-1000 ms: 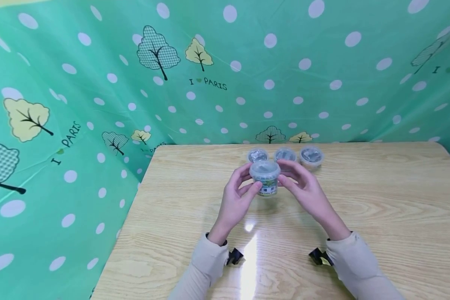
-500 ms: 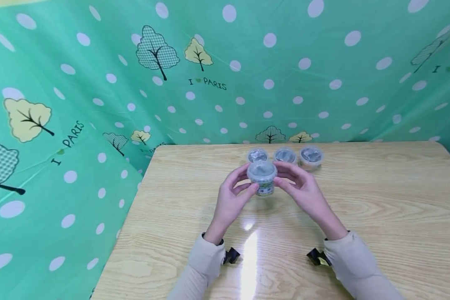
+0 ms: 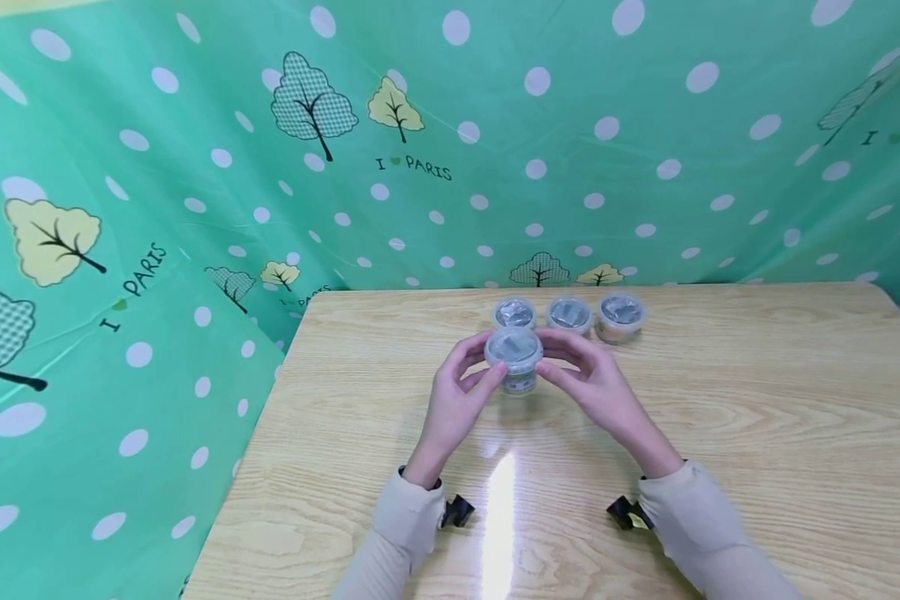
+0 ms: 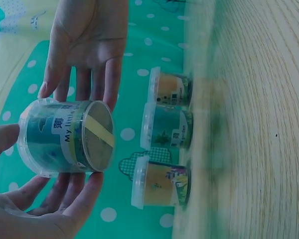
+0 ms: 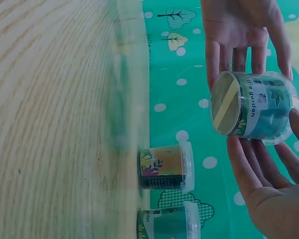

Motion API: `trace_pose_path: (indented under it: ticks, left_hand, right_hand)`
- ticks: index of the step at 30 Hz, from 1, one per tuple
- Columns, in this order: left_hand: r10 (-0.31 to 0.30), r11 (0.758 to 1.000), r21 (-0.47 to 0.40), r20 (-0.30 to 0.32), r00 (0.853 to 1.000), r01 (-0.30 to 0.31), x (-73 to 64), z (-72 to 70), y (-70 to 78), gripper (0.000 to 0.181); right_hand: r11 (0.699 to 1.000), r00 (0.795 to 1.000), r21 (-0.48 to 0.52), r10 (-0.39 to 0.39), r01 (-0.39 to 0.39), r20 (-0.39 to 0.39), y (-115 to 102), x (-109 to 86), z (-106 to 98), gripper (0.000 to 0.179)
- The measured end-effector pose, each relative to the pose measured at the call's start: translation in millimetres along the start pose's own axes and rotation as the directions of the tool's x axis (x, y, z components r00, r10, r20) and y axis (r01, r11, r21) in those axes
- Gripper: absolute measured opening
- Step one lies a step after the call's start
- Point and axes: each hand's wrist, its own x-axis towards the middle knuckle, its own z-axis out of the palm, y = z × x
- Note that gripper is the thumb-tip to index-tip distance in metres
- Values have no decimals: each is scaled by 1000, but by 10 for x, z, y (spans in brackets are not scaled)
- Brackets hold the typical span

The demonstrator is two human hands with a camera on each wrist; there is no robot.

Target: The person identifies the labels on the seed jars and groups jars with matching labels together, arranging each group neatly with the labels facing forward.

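Both hands hold one small clear plastic tub (image 3: 519, 380) in front of the body, above the table. My left hand (image 3: 452, 404) grips its left side and my right hand (image 3: 606, 387) its right, thumbs at the near side under the lid (image 3: 513, 346). Fingers reach round the back, partly hidden in the head view. In the left wrist view the tub (image 4: 57, 132) shows a printed "My little garden" label and a pale strip (image 4: 99, 130) across its base. The lid is on. The right wrist view has the same tub (image 5: 264, 107) between the fingers of both hands.
Three similar lidded tubs stand in a row at the table's back: a left one (image 3: 514, 312), a middle one (image 3: 568, 312) and a right one (image 3: 621, 318). Behind the wooden table (image 3: 757, 417) hangs a green dotted cloth (image 3: 435, 100). Black wrist cameras sit by both sleeves.
Both hands have carried the tub slightly to the left. It has tipped so that more of its lid and less of its label face the head camera. The three back tubs stay put.
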Motion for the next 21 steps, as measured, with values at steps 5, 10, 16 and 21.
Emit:
trace_pose_path:
  ticks: [5,10,16,21]
  left_hand:
    - [-24,1000,-3,9,1000,24,6,-29,-35,45]
    - [-64,998,-9,15,998,64,14,-59,-73,49]
    - [-79,996,42,-5,997,79,20,-110,-111,45]
    - [-109,991,71,-22,994,110,30,-152,-168,45]
  right_hand:
    - [1000,1000,-15,9,-9,12,60,24,20,50]
    - [999,999,-19,28,-28,34,118,52,45,51]
    - [999,997,-1,49,-49,56,166,97,88,51]
    - [998,995,14,57,-58,83,207,124,133,50]
